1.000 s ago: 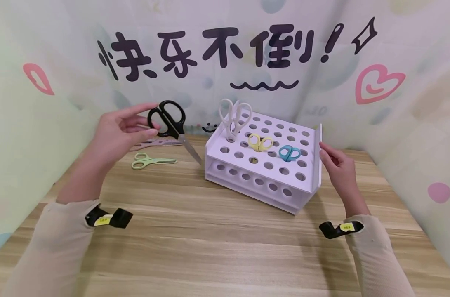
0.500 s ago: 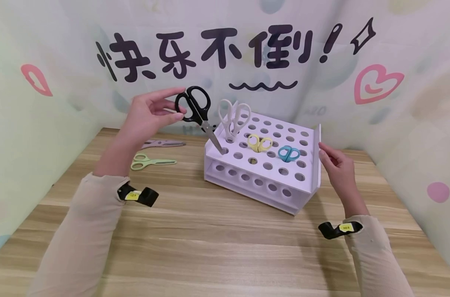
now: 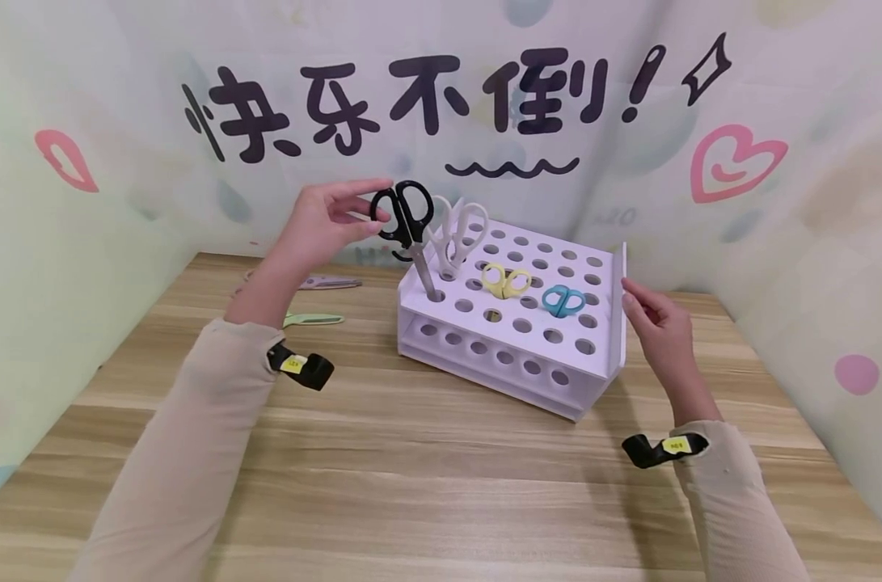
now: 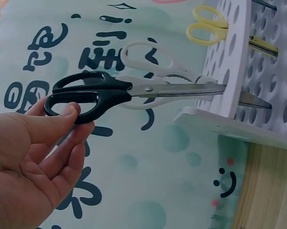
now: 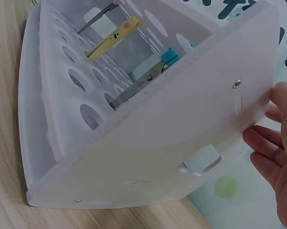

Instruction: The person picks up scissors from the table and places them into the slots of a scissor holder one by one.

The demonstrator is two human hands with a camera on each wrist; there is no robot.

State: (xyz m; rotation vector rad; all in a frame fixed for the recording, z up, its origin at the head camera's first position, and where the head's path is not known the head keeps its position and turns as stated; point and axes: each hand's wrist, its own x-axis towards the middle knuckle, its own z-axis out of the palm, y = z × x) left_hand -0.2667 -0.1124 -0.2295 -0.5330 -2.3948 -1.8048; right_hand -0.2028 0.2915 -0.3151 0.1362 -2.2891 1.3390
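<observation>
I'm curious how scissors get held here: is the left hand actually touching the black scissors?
Touching. The left wrist view shows the left hand gripping the black scissors, its thumb over one handle.

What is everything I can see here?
Table: one, light brown, beneath everything
Backdrop: one, pale with black lettering, behind table
Rack: one, lilac-white, on table
Black scissors: one, black and silver, blades through front-left rack hole
White scissors: one, white, in rack
Yellow scissors: one, yellow, in rack
Teal scissors: one, teal, in rack
Green scissors: one, light green, on table, partly hidden
Mauve scissors: one, mauve, on table, partly hidden
Wrist cameras: two, black, on wrists
Sleeves: two, beige, on forearms
Left hand: one, holding black scissors
Right hand: one, touching rack
</observation>
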